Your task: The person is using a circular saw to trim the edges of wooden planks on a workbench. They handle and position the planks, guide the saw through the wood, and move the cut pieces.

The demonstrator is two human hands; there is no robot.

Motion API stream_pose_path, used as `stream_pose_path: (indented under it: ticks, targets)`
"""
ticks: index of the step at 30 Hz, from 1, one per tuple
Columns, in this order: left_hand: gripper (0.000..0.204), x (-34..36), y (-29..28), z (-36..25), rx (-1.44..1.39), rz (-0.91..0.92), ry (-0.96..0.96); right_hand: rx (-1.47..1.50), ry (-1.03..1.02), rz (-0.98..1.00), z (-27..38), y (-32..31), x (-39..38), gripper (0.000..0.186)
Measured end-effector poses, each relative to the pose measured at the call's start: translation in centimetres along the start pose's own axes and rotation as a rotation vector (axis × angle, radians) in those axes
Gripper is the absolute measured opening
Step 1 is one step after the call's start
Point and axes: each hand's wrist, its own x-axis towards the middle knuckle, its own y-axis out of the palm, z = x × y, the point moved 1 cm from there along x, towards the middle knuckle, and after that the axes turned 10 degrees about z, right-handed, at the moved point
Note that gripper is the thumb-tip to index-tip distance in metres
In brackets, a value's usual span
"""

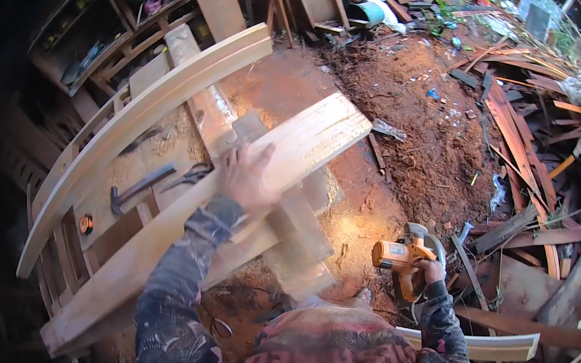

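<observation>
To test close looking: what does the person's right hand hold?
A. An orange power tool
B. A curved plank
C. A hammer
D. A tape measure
A: the right hand grips the orange power tool low at the person's side, while the left hand rests flat on the plank; the hammer lies untouched on the bench.

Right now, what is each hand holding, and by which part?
The right hand grips the orange power tool by its rear handle. The left hand lies flat on the long plank, mid-length, not gripping.
</observation>
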Motion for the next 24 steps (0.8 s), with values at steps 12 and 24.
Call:
stream_pose_path:
  ticks: [12,24]
  targets:
    - [0.107,-6.8,0.1,4.4,-0.033,0.001,-0.055,0.153,-0.232,0.117,23.6,2.8,-13.4,0.015]
    - [0.063,3.3,3.5,0.6,-0.072,-0.307,-0.261,0.511,-0.307,0.536,34.9,5.9,-10.0,0.041]
